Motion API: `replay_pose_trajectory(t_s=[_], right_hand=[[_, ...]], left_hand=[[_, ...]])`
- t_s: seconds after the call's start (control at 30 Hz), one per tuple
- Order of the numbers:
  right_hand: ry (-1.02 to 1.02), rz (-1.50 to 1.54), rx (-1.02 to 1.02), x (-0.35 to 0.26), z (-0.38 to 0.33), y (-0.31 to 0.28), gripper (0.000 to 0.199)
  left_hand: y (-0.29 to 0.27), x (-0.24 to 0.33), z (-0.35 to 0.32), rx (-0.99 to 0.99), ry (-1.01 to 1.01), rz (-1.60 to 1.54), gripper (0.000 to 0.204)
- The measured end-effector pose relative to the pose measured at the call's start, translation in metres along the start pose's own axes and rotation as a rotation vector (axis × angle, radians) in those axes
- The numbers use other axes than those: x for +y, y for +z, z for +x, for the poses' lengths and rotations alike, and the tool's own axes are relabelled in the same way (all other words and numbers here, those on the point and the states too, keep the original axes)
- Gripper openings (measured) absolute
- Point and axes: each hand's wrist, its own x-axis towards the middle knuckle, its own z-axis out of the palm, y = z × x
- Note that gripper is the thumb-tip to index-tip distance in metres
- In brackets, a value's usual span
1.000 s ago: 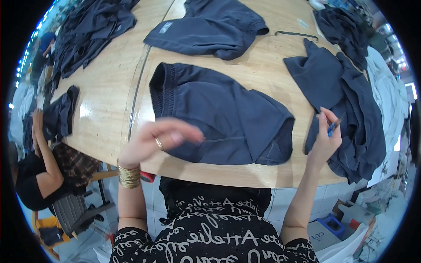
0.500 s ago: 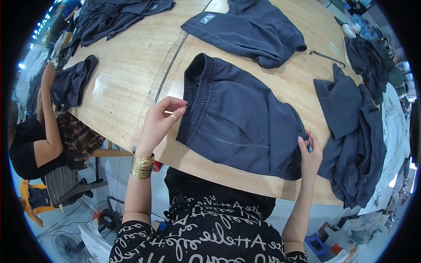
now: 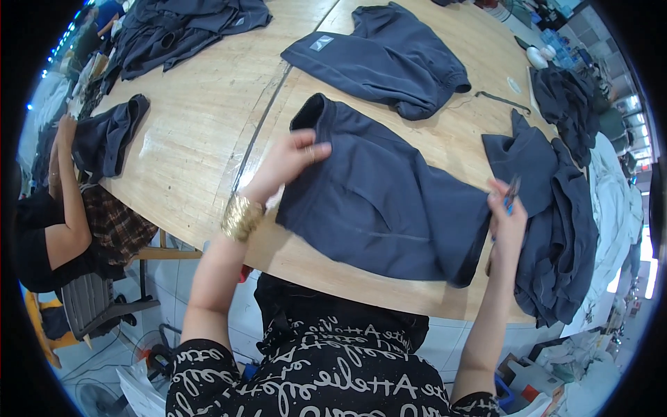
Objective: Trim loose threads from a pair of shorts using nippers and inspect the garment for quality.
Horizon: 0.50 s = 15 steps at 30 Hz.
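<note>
A dark grey pair of shorts (image 3: 389,201) lies across the table in front of me, its elastic waistband to the left and a leg opening to the right. My left hand (image 3: 288,163), a gold bangle stack on its wrist, is at the waistband with thumb and fingers closed on the fabric; motion blurs the fingertips. In my right hand (image 3: 508,221) is a small pair of thread snips (image 3: 513,193) with blue on the handle, blades pointing up. That hand is beside the leg hem, and its lower fingers are partly hidden.
Another dark garment (image 3: 375,62) with a pale patch lies beyond the shorts. Piled dark garments (image 3: 556,229) sit at the right, near a dark hooked rod (image 3: 504,101). More garments (image 3: 180,35) heap at the far left, where another person (image 3: 62,215) handles dark cloth.
My left hand has moved up and right over the waistband. My right hand has risen slightly to the right with the snips. The shorts have shifted and their waistband looks smoother.
</note>
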Motion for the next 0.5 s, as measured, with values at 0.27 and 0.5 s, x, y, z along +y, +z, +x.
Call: replay_pose_trajectory(t_s=[0.27, 0.5], right_hand=[[-0.546, 0.694, 0.060, -0.085, 0.003, -0.084, 0.027], [-0.237, -0.382, -0.153, -0.008, -0.061, -0.090, 0.011]], left_hand=[[-0.049, 0.104, -0.050, -0.053, 0.553, -0.847, 0.023], [-0.013, 0.011, -0.100, -0.018, 0.007, -0.231, 0.014]])
